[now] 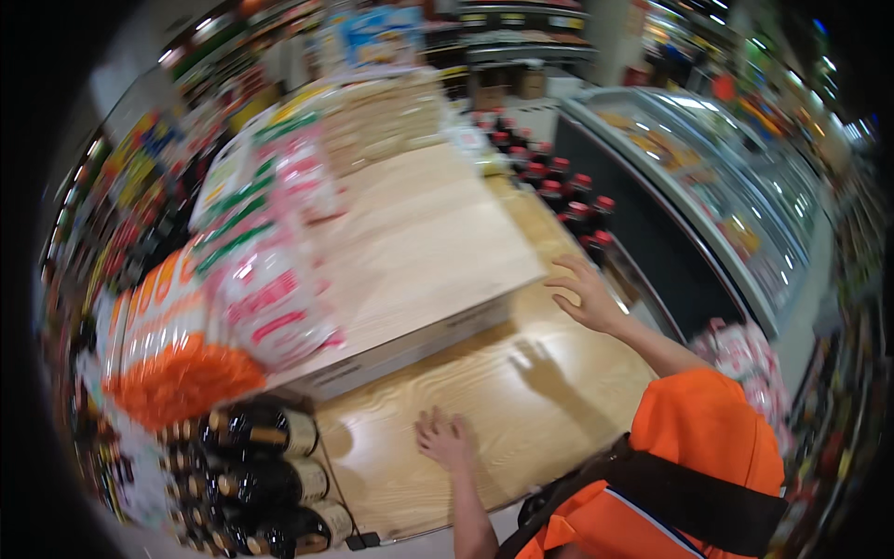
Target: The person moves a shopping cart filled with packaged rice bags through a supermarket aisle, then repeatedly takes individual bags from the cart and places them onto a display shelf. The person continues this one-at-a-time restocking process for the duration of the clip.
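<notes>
My left hand (445,440) rests with fingers spread on or just over the light wooden tabletop (503,410), holding nothing. Farther right, my right hand (587,294) is raised above the table beside the corner of a pale wooden board (428,233), its fingers apart and nothing in them. A shadow of that hand falls on the tabletop. Along the board's left side lie pink-and-white plastic packs (265,298) with green ends. Beige packs (386,112) are stacked at its far end.
Orange-and-white packs (172,345) stand at the left, above dark bottles (265,480). Red-capped dark bottles (559,186) stand in rows beyond the table. A glass-topped freezer (708,177) runs along the right, with pink-and-white bags (745,363) near its end.
</notes>
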`<state>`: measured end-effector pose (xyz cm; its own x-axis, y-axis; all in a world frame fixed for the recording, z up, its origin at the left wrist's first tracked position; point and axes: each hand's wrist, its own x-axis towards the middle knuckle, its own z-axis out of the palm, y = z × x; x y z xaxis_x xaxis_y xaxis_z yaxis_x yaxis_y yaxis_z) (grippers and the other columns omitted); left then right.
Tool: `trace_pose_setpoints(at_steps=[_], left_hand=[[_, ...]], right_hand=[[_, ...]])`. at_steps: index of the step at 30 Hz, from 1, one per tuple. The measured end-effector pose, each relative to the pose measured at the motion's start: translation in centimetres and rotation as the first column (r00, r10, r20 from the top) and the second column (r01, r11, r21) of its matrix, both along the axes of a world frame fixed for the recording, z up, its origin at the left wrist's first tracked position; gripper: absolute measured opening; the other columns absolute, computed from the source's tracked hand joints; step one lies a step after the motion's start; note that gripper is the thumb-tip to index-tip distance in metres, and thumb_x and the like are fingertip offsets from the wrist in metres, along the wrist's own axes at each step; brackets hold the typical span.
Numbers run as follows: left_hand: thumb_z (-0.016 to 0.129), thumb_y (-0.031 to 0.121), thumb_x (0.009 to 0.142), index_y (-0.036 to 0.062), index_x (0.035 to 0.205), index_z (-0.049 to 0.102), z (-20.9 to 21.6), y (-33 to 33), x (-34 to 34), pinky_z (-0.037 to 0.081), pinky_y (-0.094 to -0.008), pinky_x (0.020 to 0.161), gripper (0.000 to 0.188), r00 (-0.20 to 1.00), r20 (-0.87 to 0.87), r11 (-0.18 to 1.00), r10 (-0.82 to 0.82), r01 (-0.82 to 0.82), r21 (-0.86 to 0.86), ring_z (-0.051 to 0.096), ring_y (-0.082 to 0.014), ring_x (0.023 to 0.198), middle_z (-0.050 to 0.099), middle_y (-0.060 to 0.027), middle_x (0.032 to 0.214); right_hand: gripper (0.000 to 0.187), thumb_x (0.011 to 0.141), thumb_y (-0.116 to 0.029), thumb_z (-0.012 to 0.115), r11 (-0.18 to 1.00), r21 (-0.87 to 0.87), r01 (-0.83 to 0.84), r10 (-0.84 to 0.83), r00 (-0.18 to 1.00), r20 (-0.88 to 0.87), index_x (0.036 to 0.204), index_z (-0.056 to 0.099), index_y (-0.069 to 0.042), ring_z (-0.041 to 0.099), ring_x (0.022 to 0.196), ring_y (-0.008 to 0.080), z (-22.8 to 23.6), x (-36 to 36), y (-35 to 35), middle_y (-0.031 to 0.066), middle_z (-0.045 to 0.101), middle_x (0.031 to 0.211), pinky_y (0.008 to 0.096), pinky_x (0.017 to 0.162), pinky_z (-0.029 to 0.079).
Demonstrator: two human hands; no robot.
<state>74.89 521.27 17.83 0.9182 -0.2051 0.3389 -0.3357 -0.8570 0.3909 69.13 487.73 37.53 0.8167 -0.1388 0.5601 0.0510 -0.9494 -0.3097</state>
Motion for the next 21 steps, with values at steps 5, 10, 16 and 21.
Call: trace_pose_setpoints(at_steps=[5, 10, 16, 21], left_hand=[[0.052, 0.040, 0.086, 0.0135, 0.129, 0.045, -2.2, 0.4, 0.4, 0.023, -0.0494, 0.103, 0.051, 0.999, -0.041, 0.995, -0.031, 0.035, 0.098, 0.030, -0.0351, 0.127, 0.037, -0.0133, 0.137], [0.053, 0.029, 0.089, -0.0035, 0.124, 0.043, 0.9, -4.7, -5.1, 0.035, -0.0429, 0.095, 0.048, 0.988, -0.086, 0.951, -0.130, 0.099, -0.293, 0.044, -0.0345, 0.111, 0.047, -0.0215, 0.120], [0.053, 0.023, 0.091, -0.0043, 0.106, 0.051, 3.5, -17.7, -22.1, 0.041, -0.0353, 0.086, 0.031, 0.789, -0.161, 0.746, -0.593, 0.463, -0.478, 0.050, -0.0244, 0.095, 0.052, -0.0159, 0.103], [0.055, 0.011, 0.089, -0.0007, 0.085, 0.050, 5.9, -25.9, -35.5, 0.039, -0.0343, 0.080, 0.014, 0.375, -0.126, 0.377, -0.918, 0.730, -0.570, 0.049, -0.0254, 0.083, 0.051, -0.0124, 0.087]], right_hand=[[0.027, 0.073, -0.011, 0.061, 0.677, 0.310, 0.668, -0.685, 0.725, -0.066, 0.100, 0.061, -0.010, 0.045, 0.110, 0.0339, -9.1, -25.0, -7.1, 0.0154, 0.052, 0.114, 0.0410, 0.095, 0.037], [0.028, 0.071, -0.012, 0.059, 0.202, 0.493, 0.846, -0.940, 0.308, -0.144, 0.099, 0.062, -0.007, 0.049, 0.105, 0.0319, -17.8, -46.6, -8.6, 0.0166, 0.057, 0.102, 0.0389, 0.092, 0.039], [0.032, 0.070, -0.013, 0.061, -0.384, 0.472, 0.794, -0.896, -0.198, -0.397, 0.101, 0.062, -0.007, 0.051, 0.103, 0.0307, -25.6, -63.9, -3.6, 0.0159, 0.058, 0.103, 0.0383, 0.092, 0.040], [0.035, 0.073, -0.012, 0.063, -0.564, 0.520, 0.641, -0.814, -0.327, -0.479, 0.107, 0.060, -0.005, 0.060, 0.094, 0.0282, -32.0, -73.3, -1.3, 0.0157, 0.061, 0.104, 0.0347, 0.083, 0.047]])
